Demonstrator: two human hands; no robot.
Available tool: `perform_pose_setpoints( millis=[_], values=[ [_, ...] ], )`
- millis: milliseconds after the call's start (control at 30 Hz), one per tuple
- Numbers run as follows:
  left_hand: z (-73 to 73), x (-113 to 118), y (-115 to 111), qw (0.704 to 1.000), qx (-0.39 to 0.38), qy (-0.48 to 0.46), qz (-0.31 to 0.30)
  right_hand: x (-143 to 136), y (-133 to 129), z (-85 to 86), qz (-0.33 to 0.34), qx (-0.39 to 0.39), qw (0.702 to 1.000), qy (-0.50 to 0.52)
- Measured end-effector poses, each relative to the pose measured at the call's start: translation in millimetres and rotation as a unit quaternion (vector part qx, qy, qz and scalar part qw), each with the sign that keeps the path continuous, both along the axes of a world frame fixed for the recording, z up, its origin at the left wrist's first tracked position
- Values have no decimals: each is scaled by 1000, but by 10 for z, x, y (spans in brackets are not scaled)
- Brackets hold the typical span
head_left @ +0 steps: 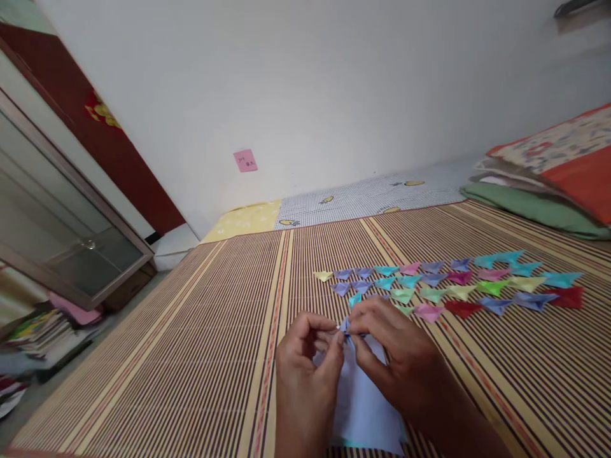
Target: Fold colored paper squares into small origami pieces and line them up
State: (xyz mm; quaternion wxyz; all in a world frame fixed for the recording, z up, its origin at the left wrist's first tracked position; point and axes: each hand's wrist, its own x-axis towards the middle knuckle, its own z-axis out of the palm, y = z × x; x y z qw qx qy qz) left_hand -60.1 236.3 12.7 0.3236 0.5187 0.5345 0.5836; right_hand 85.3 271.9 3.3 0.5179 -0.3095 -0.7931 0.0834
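Between my two hands is a small piece of folded blue paper [345, 326], pinched at its edges. My left hand [309, 366] is closed, thumb and forefinger on the paper's left side. From the right, my right hand [394, 350] grips the same piece with thumb and fingers, covering much of it. Below both hands lies a stack of pale paper sheets [365, 404], partly hidden by them. Just beyond, several rows of small folded paper boats [461, 291] in blue, turquoise, pink, green, yellow and red stand on the striped mat [214, 356].
A red-and-patterned pillow and a green folded cloth [529, 207] lie at the right. Along the wall runs a checked sheet [353, 202]. A pink note [245, 160] is stuck to the wall. At the left are a glass-panelled cabinet door [71, 210] and piled books [45, 331].
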Motion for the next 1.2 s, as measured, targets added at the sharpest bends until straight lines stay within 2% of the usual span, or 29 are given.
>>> perform_pose_setpoints(
  millis=[167, 333, 433, 700, 833, 967, 1200],
  values=[
    [44, 2, -26, 998, -20, 55, 3, -18, -9, -30, 16, -16, 1000, -3],
    [45, -8, -51, 999, -42, -18, -6, 1, -27, -18, 28, -26, 999, 3],
    [37, -11, -41, 998, -29, -58, -6, 14, -38, -2, 36, -30, 999, 15],
    [16, -12, -28, 998, 10, -65, 15, 40, -28, 24, 31, -30, 998, 33],
    [41, -3, -48, 998, 43, 40, -9, 30, -31, 44, 26, -20, 999, 32],
    [101, 7, -54, 979, 100, 175, -34, 32, -43, 72, 26, -26, 999, 16],
    [87, 3, -15, 965, 80, 243, -51, 57, -32, 65, 27, -37, 999, -20]
  ],
)
